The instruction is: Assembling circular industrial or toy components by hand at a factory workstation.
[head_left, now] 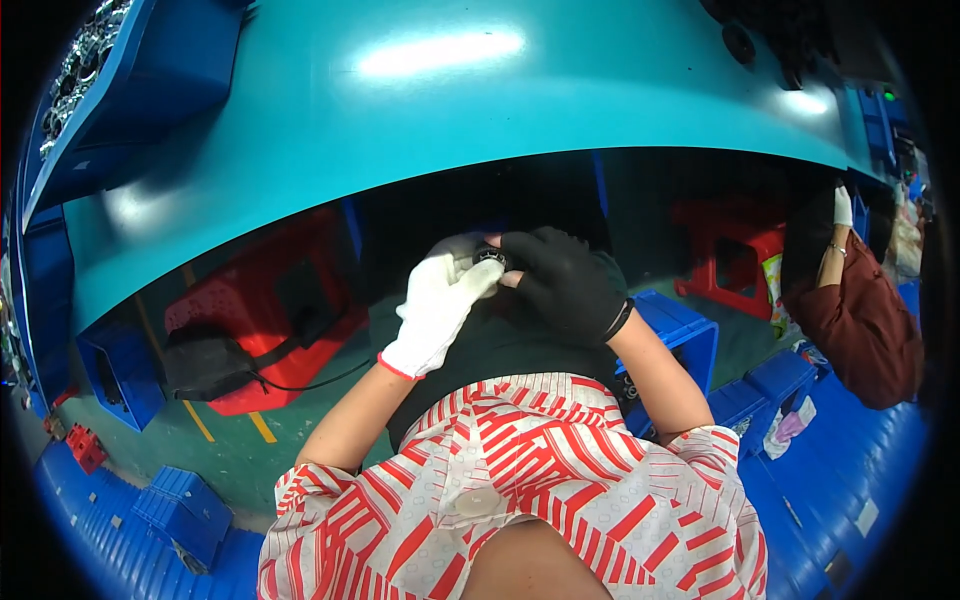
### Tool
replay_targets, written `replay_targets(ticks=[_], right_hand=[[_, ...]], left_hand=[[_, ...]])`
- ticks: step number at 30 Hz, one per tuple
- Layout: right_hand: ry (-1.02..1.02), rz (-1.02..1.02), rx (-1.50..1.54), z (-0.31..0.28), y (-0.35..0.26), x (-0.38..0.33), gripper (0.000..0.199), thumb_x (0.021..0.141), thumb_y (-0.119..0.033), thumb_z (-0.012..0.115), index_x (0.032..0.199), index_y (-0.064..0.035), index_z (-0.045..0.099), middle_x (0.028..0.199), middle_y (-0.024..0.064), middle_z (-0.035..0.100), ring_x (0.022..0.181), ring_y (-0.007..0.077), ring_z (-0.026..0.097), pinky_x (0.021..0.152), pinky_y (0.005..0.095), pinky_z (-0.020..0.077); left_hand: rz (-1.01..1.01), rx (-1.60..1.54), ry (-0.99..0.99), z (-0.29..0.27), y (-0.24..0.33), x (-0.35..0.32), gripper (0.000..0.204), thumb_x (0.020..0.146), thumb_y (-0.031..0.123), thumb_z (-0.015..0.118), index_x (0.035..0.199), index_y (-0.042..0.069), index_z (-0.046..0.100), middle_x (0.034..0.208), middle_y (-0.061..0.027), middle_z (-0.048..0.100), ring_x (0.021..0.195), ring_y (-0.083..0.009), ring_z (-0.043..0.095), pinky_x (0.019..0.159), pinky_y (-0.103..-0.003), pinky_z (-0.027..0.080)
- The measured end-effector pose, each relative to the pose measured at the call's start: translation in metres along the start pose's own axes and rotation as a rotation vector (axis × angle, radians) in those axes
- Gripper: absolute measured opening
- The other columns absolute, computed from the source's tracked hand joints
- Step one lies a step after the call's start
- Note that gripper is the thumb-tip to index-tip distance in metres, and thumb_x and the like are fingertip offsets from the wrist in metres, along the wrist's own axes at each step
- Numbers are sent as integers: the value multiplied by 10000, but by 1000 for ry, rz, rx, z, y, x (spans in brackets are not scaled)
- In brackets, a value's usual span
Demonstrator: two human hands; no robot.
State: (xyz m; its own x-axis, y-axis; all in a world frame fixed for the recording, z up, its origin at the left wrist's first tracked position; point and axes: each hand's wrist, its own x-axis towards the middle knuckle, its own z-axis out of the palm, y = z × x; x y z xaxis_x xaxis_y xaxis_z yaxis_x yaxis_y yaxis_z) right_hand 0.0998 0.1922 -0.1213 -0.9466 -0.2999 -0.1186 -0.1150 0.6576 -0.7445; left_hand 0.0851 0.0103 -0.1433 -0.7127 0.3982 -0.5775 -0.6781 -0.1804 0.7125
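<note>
Over my lap, just in front of the table's near edge, both hands meet around a small dark round part (489, 256) with a shiny, notched-looking rim. My left hand (440, 298), in a white glove with a red cuff edge, is closed with its fingers and thumb on the part. From the other side my right hand (566, 282), in a black glove with bare fingertips, pinches at it. Fingers hide much of the part, so its exact kind cannot be made out.
A blue bin (150, 85) with shiny metal parts stands at the left of the turquoise table (450, 110); black parts (775, 40) lie far right. Red stools (245, 300) (735, 255), a black bag (205, 362) and blue crates (672, 340) surround me. Another person's sleeve (865, 320) shows right.
</note>
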Motion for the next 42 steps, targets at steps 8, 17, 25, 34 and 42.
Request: replay_targets(ticks=[8,17,25,34,42], right_hand=[[-74,67,-71,5,-9,-1,415,808,-199,652,1179,-56,533,993,150,590,883,324,592,762,413,457],[-25,-11,-230,12,-9,1,330,777,-166,660,1081,-66,578,926,144,613,823,320,614,735,408,469],[21,100,84,12,13,-2,371,769,-201,702,1081,-34,590,901,146,615,812,307,607,727,392,462],[15,38,-33,12,4,-3,460,721,-264,758,1098,-57,595,884,122,609,818,273,603,719,375,459],[43,12,-149,14,-5,-3,436,702,-270,751,1059,-75,594,930,100,595,843,274,589,698,387,466]], left_hand=[[36,217,14,5,13,1,226,841,63,624,1036,-51,614,821,-78,669,738,-99,619,680,-225,495],[74,574,38,3,11,3,244,823,55,633,1032,-69,608,787,-91,669,689,-107,619,639,-231,495],[58,60,-10,-2,-1,5,372,846,37,630,1191,-47,520,982,-126,638,820,-149,642,719,-254,543],[37,12,-60,-4,9,5,433,850,52,633,1244,-49,486,1011,-118,627,863,-132,621,735,-242,528],[3,0,-70,-3,3,-1,421,837,21,622,1229,-76,503,946,-99,627,773,-111,602,711,-226,504]])
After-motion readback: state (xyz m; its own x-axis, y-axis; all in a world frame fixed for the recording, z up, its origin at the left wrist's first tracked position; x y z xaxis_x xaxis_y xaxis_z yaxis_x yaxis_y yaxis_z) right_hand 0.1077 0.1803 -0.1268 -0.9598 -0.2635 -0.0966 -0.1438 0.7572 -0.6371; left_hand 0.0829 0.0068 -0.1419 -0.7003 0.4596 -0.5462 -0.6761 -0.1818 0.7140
